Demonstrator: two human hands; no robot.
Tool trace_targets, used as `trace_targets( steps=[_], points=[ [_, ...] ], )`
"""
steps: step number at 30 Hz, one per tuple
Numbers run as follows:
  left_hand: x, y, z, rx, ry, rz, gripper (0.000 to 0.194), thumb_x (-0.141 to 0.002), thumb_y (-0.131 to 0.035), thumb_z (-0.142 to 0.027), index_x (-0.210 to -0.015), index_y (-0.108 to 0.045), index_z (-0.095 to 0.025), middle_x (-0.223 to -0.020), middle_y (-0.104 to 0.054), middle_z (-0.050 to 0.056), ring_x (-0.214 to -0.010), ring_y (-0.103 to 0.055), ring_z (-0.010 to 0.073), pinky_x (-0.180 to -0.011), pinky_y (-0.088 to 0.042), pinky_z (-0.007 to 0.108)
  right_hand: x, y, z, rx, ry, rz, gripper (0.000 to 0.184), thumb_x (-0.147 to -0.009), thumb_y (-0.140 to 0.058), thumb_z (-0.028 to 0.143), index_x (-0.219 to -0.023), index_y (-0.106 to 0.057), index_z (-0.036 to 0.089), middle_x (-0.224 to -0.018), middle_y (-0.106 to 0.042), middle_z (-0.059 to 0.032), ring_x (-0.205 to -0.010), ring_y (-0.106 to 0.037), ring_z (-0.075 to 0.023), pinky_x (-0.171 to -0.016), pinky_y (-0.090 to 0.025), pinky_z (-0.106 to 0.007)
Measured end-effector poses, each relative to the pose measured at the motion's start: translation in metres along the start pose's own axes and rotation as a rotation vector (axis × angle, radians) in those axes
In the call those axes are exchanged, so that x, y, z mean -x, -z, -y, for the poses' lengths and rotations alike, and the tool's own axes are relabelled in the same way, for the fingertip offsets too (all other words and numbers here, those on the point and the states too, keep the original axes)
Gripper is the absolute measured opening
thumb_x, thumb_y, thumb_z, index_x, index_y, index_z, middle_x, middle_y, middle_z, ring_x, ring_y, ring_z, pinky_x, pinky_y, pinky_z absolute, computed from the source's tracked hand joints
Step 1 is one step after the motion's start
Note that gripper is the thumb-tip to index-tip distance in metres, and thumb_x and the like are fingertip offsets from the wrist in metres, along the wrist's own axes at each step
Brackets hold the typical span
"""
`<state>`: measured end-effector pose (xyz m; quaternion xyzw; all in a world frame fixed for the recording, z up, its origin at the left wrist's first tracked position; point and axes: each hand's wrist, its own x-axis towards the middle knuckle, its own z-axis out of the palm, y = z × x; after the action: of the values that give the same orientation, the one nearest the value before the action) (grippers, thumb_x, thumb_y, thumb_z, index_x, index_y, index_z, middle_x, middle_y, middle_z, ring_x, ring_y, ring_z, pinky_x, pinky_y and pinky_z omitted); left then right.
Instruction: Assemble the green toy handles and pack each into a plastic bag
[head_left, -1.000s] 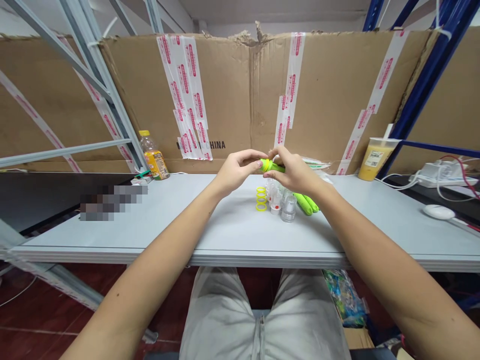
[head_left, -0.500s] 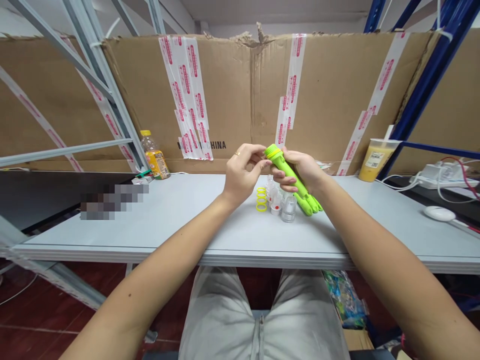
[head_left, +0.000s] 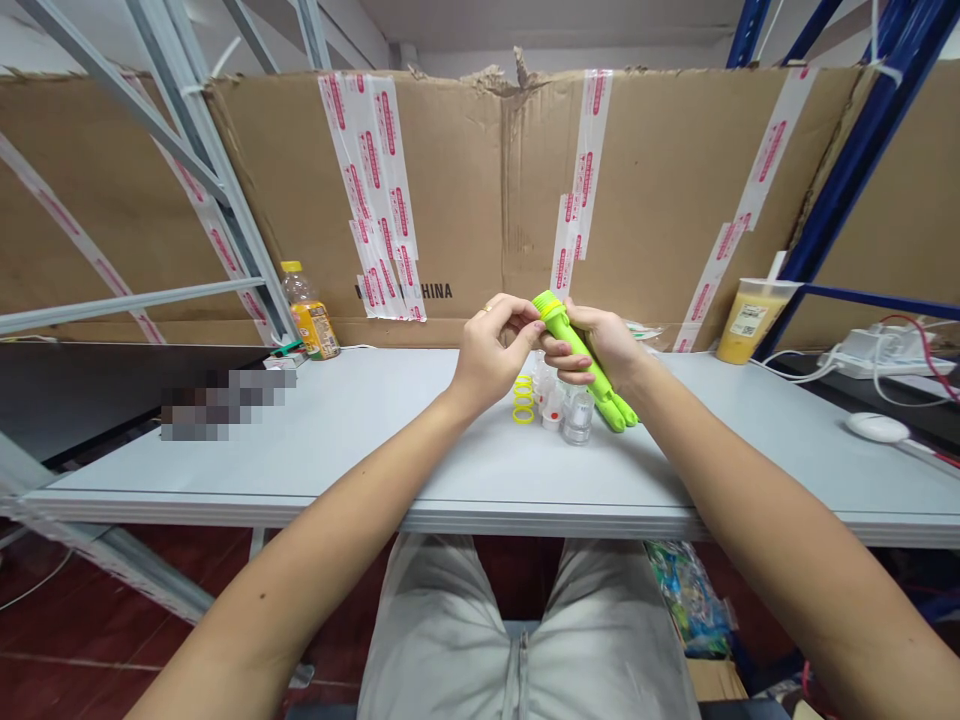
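Left hand (head_left: 489, 352) has drawn nearer the green flashlight (head_left: 577, 350), its curled fingers just beside the head, contact hard to tell. Right hand (head_left: 606, 347) grips the barrel above the worktop's (head_left: 360, 440) back half, long axis slanting up toward the left hand; fingers partly hide it, and clear parts (head_left: 577, 420) sit below.

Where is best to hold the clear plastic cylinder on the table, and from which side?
Pinch the clear plastic cylinder around its round wall, coming from the front: it stands upright, and the small white parts crowd its left side.
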<state>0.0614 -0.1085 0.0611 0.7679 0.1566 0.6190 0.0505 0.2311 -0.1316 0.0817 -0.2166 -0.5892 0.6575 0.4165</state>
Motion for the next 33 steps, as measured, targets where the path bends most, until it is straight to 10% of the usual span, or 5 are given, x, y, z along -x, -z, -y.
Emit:
trace_targets(
  steps=[13,33],
  points=[
    [0.005,-0.001,-0.006,-0.199,-0.121,-0.068,0.007,-0.087,-0.065,-0.017,-0.091,-0.059,-0.02,-0.085,-0.062,0.001,-0.076,-0.061,0.0126,-0.071,-0.052,0.027,-0.003,-0.007,-0.013,0.321,0.318,-0.18,0.033,-0.092,-0.055,0.056,-0.095,-0.043,0.026,-0.061,-0.052,0.0062,-0.041,-0.042,-0.0092,-0.033,-0.033,-0.017],
    [0.005,-0.005,-0.015,-0.208,-0.173,-0.138,0.011,-0.09,-0.06,-0.015,-0.099,-0.059,-0.021,-0.095,-0.06,0.005,-0.084,-0.06,0.0155,-0.074,-0.052,0.031,0.003,-0.01,-0.004,0.321,0.38,-0.151,0.044,-0.083,-0.071,0.058,-0.1,-0.047,0.025,-0.066,-0.056,0.0048,-0.049,-0.054,-0.0109,-0.034,-0.039,-0.018]
  ],
)
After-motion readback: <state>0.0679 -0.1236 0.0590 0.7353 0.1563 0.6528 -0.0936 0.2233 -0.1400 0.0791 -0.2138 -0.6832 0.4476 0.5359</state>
